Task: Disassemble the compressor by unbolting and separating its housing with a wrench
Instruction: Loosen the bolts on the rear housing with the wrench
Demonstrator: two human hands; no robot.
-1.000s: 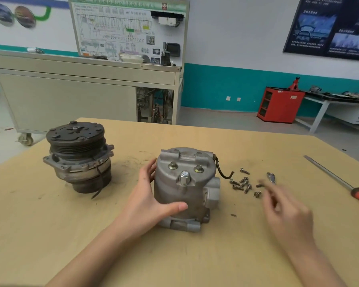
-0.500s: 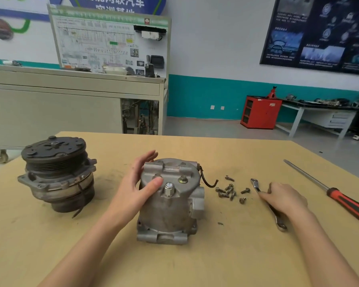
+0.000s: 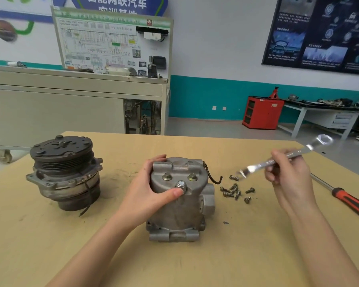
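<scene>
Head view: half a second ago the wrench (image 3: 257, 167) lay flat on the table (image 3: 216, 255) under the right hand (image 3: 288, 177). Now it is lifted clear, the fingers curled round the middle of its shaft, its ring end raised beyond the knuckles and its open end pointing down toward the loose bolts (image 3: 234, 191). The left hand (image 3: 151, 193) has kept its wrap on the compressor housing (image 3: 180, 208), though the thumb has slid down beside the tall silver bolt (image 3: 181, 184) on top. The housing stands upright on the table, left of the wrench grip and below it, apart from the tool. A screwdriver (image 3: 348, 200) lies right of that grip.
</scene>
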